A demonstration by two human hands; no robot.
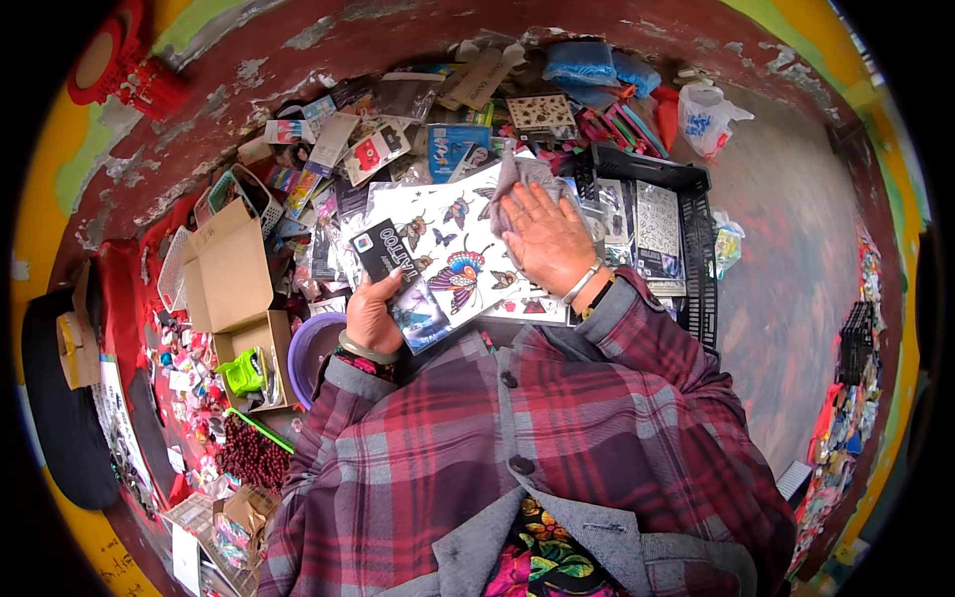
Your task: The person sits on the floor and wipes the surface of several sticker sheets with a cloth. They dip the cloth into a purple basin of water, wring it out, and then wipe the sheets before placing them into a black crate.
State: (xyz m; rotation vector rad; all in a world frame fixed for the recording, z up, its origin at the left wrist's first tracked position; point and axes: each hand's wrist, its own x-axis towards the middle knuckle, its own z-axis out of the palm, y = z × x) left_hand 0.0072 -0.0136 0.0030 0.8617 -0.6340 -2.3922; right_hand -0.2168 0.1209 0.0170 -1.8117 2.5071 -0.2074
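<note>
A temporary tattoo sheet point(460, 279) with coloured butterflies lies tilted in front of my chest, with a black printed strip along its left edge. My left hand point(375, 312) is closed on that edge, the thumb resting on the face of the sheet. At the sheet's upper right, my right hand point(549, 241) lies flat with its fingers stretched out. Beneath it is a crumpled grey cloth point(509, 181), pressed against the sheet and partly covered by the palm. Further packaged sheets point(659, 234) lie in a black plastic crate point(700, 239) right of my right hand.
Beyond the sheet, packaged goods point(378, 149) pile up against the wall. An open cardboard box point(229, 264) and a purple basin point(310, 358) stand at the left. A white plastic bag point(708, 121) rests on the grey floor point(781, 269), behind the crate.
</note>
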